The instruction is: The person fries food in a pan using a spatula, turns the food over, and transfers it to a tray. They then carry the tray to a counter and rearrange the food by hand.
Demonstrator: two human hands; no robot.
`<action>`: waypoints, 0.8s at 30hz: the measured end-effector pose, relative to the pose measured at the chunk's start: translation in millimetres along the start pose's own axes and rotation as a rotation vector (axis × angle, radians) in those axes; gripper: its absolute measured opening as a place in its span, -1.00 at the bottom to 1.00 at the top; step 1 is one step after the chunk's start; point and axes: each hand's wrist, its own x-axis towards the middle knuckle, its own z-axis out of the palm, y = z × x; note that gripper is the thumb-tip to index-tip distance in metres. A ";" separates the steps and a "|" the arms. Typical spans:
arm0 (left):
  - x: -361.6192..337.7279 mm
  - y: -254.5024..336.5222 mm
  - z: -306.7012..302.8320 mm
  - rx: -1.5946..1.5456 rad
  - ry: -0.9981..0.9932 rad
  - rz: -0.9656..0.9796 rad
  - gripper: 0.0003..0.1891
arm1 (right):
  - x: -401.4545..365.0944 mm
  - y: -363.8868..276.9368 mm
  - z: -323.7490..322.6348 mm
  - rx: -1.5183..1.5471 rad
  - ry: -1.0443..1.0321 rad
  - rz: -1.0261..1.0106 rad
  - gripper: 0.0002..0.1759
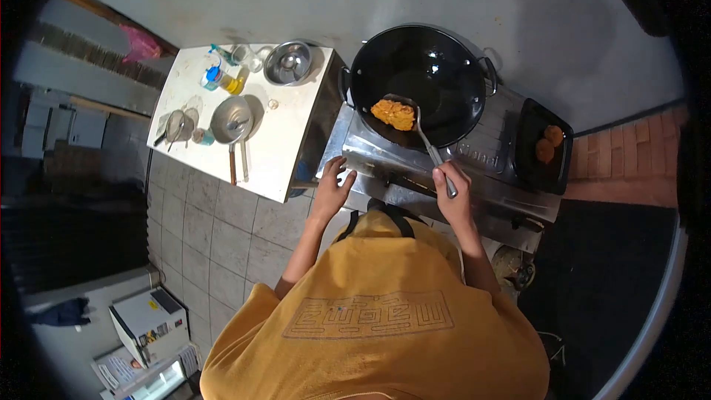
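2 hands at the stove (481,178) — spatula (424,137) in wok (444,67).
Right hand (453,196): fingers curled tight round spatula handle; blade under orange patty (392,113), near-left side of wok. Left hand (332,189): fingers spread, resting on stove's front edge. 2 fried pieces (549,143) on tray (523,152) right of wok — table (289,148) to the left.

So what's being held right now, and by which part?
The right hand holds a spatula by its handle end; the left hand only rests on the stove.
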 end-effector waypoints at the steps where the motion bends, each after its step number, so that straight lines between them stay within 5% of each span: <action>1: 2.1 -1.7 0.8 0.048 -0.001 0.005 -0.52 | -0.5 -3.8 0.7 -0.006 -0.004 -0.003 -0.88; 24: 4.4 -1.3 40.4 0.513 -0.135 -0.006 -0.41 | -12.3 18.9 -3.2 0.273 0.045 0.061 -0.87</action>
